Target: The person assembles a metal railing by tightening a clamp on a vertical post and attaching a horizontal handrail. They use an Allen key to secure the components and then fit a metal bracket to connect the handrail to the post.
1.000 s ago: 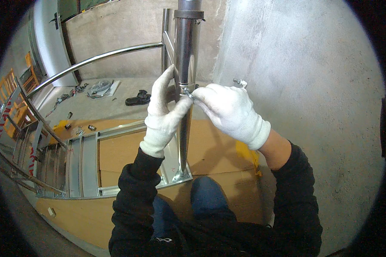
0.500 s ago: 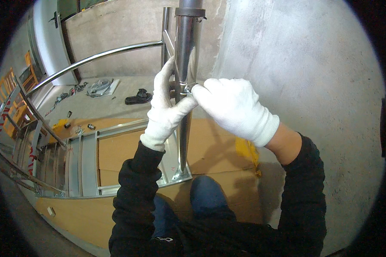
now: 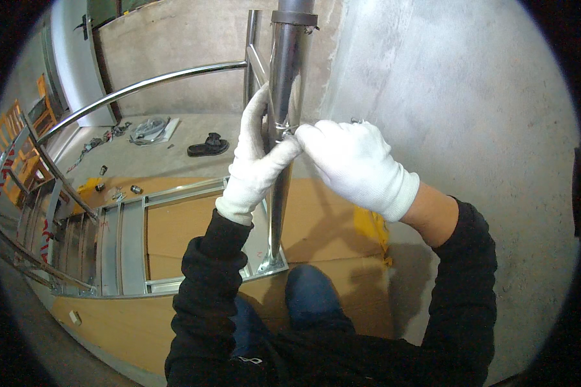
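Note:
A thick shiny steel post (image 3: 285, 71) stands upright in front of me, with a dark collar (image 3: 294, 18) near its top. My left hand (image 3: 248, 164), in a white glove, holds the post from its left side, thumb across the front and fingers extending up along it. A small metal fastener (image 3: 286, 132) sits on the post by that thumb. My right hand (image 3: 355, 164), gloved too, is closed right beside the fastener. Its fingers hide what they grip; only a small dark bit shows above the knuckles.
The post rises from a corner of a metal frame (image 3: 130, 245) lying on cardboard (image 3: 336, 290). A curved rail (image 3: 155, 79) runs left from a thinner upright. A black sandal (image 3: 208, 146), coiled hose (image 3: 150, 131) and small fittings lie on the floor. A grey wall (image 3: 471, 116) stands at right.
The post's upper part and both hands have shifted slightly to the right in view. My right hand has turned a little at the fastener, and a dark bit now shows above its knuckles.

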### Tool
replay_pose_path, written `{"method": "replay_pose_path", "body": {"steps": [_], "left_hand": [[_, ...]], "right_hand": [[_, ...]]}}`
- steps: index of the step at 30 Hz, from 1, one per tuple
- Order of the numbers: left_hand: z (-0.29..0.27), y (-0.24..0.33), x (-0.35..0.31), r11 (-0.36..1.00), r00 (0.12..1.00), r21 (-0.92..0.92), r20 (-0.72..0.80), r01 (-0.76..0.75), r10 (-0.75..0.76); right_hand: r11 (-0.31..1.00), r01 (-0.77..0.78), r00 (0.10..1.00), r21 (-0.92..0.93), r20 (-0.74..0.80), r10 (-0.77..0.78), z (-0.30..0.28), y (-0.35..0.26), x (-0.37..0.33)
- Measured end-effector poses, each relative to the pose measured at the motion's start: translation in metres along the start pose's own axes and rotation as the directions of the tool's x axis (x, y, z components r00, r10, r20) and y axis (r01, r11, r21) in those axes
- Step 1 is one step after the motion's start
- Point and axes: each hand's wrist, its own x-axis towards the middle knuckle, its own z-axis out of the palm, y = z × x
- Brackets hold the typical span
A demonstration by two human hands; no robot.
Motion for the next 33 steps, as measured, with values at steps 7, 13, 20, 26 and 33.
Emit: {"method": "replay_pose_path", "body": {"steps": [7, 13, 20, 26, 33], "left_hand": [[-0.006, 0.0, -0.003, 0.998, 0.997, -0.06, 0.066, 0.035, -0.031], [-0.01, -0.001, -0.003, 0.999, 0.993, -0.045, 0.119, 0.026, -0.02], [-0.018, -0.017, -0.012, 0.986, 0.999, 0.162, 0.011, -0.039, 0.038], [-0.003, -0.014, -0.01, 0.996, 0.996, -0.006, -0.022, 0.086, -0.086], [0.003, -0.019, -0.009, 0.993, 0.999, 0.113, -0.05, 0.025, -0.019]], "right_hand": [[0.997, 0.006, 1.0, 0.077, -0.029, -0.003, 0.008, 0.002, -0.003], [0.996, 0.062, 0.995, -0.069, -0.077, -0.067, 0.009, -0.005, 0.0], [0.997, 0.031, 0.995, -0.065, -0.092, -0.037, 0.012, -0.005, 0.001], [1.0, 0.027, 0.992, 0.0, -0.123, -0.027, 0.018, 0.0, 0.0], [0.999, -0.037, 0.996, 0.018, -0.08, 0.038, 0.017, -0.008, 0.003]]}}
